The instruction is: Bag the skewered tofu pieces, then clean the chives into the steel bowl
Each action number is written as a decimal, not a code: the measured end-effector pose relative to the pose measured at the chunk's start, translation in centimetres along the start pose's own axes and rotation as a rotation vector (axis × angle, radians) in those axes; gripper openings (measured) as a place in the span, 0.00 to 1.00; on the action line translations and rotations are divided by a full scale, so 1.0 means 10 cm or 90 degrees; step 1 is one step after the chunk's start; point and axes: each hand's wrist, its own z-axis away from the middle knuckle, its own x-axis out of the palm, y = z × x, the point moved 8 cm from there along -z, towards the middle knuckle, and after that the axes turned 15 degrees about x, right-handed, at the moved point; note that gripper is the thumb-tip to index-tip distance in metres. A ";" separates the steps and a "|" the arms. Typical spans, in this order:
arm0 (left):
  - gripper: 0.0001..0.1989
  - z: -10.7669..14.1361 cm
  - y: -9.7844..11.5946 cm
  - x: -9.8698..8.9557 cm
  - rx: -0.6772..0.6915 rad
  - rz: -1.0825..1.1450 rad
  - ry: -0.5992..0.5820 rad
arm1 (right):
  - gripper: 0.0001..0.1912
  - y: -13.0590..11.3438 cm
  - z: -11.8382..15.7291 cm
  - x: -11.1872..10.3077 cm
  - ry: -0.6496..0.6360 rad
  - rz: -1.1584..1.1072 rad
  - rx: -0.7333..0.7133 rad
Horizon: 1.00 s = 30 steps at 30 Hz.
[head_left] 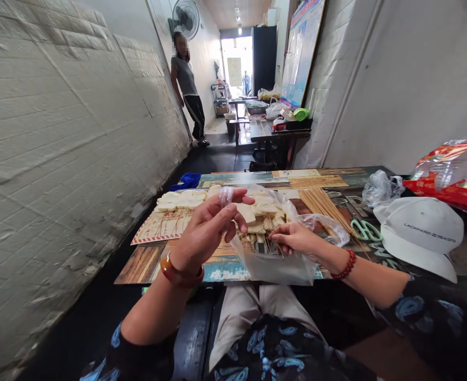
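Observation:
My left hand (pixel 211 225) is raised over the table, its fingers loosely bent and apart, holding nothing I can see. Clear plastic film (pixel 226 197) is wrapped around one of its fingers. Below and to its right, pale skewered food pieces (pixel 263 209) are heaped in a clear plastic bag (pixel 278 267). At the near side of this heap, my right hand (pixel 296 239) pinches thin wooden skewers with thumb and fingers. More pale slabs on skewers (pixel 181 199) lie to the left on a red-printed sheet (pixel 159 226).
Bare wooden skewers (pixel 328 209) lie in a bundle right of the bag. Beyond them are green-handled scissors (pixel 366 230), a white cap (pixel 419 233) and crumpled plastic (pixel 382 188). A blue cloth (pixel 186 181) lies at the far left edge. A person (pixel 188 84) stands by the left wall.

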 end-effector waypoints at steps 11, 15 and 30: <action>0.19 0.02 0.05 0.02 -0.011 0.044 -0.003 | 0.10 0.12 -0.15 0.24 0.005 0.071 -0.014; 0.20 0.01 0.09 0.00 -0.014 0.030 0.018 | 0.11 0.18 -0.11 0.34 -0.017 0.129 -0.005; 0.18 -0.12 0.09 -0.02 0.040 0.016 0.034 | 0.17 -0.59 0.22 -0.21 0.315 0.553 -0.312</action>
